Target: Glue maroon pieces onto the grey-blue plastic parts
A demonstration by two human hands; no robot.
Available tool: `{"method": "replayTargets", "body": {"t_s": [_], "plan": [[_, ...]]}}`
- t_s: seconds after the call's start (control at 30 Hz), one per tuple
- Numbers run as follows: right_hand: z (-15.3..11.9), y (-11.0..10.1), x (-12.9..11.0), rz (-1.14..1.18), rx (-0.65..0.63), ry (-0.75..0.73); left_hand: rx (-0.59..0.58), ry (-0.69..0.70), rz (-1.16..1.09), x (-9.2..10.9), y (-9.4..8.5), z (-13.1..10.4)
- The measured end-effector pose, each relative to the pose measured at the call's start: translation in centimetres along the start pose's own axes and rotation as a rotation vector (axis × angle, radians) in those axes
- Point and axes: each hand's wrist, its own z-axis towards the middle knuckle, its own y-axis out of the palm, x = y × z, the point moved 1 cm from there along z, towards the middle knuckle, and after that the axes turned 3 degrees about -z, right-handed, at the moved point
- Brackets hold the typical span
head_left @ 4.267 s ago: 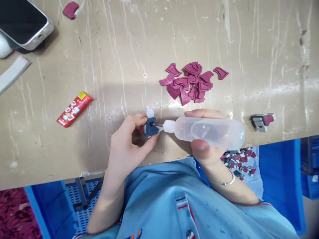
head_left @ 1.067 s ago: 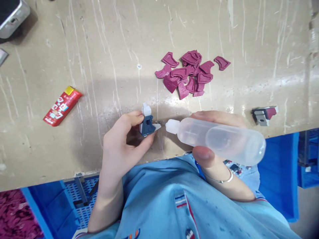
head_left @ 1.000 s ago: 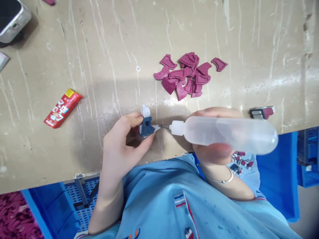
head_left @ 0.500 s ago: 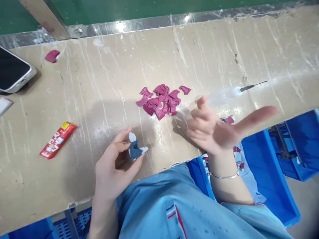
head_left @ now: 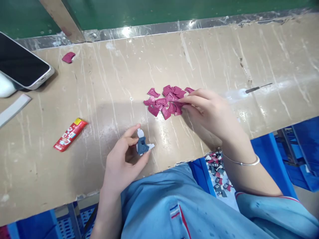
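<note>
My left hand (head_left: 126,156) holds a small dark blue-grey and white plastic part (head_left: 142,145) between fingers and thumb, low over the table. White ends stick out of that part at the top and at the right. On the table ahead lies a loose pile of flat magenta plastic pieces (head_left: 163,102), some with a raised rim. At the right edge of this pile, my right hand (head_left: 209,108) is closed in a pinch on one magenta piece (head_left: 183,99); its fingers partly hide the piece and its neighbours.
Left lie a red packet (head_left: 70,135), a phone (head_left: 23,63), a white strip (head_left: 15,109) and one lone magenta piece (head_left: 68,57). A thin dark-handled tool (head_left: 256,89) rests at right. Below the table edge, a blue bin (head_left: 271,159) stands beside a bag of mixed parts (head_left: 219,176).
My right hand has swung from open, right of the pile, to the magenta pieces and closed on one. The left hand still holds its part. The view has shifted slightly left.
</note>
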Motion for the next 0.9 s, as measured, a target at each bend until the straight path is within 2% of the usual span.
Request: {"method": "replayTargets", "body": {"t_s": [0.07,0.13,0.27,0.37,0.57,0.9], "plan": [[-0.6,-0.7,-1.1,0.085,0.087,0.006,-0.004,-0.003,-0.005,0.0,0.0,0.1],[-1.3,-1.0,-2.8,0.193,0.15,-0.054,-0.003,-0.014,-0.007,0.1,0.0,0.1],[-2.8,0.4,-6.5,0.391,0.043,-0.258,-0.001,-0.046,0.013,0.3,0.0,0.1],[-3.5,2.2,-8.1,0.455,0.055,-0.281,-0.006,-0.06,0.018,0.4,-0.1,0.0],[-3.3,4.0,-8.5,0.512,0.08,-0.311,-0.013,-0.013,0.044,0.4,-0.1,0.2],[-3.7,4.0,-8.5,0.552,0.103,-0.284,-0.017,0.006,0.051,0.5,-0.1,0.1]]}}
